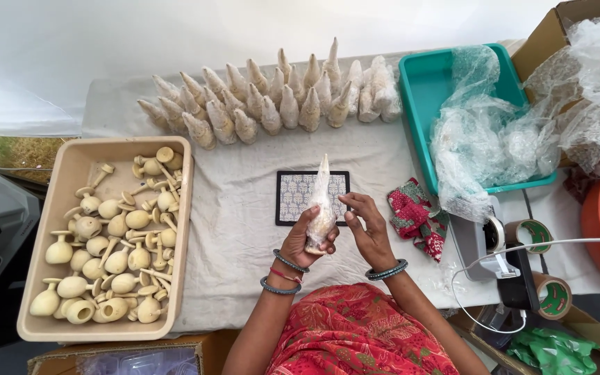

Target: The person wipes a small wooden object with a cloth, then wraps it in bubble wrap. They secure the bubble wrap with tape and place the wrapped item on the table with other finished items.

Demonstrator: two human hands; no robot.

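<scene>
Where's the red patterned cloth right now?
In the head view the red patterned cloth lies crumpled on the white table cover, just right of the right hand and below the teal tray.

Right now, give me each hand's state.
Left hand: closed around a plastic-wrapped piece.
Right hand: open, fingers touching the wrapped piece's plastic.

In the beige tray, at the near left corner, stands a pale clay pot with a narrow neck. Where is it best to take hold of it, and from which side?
Grip the pale clay pot by its narrow neck, coming from above. It seems to stand upright with the flared rim on top, and the beige tray wall and neighbouring pots crowd its round belly.
</scene>
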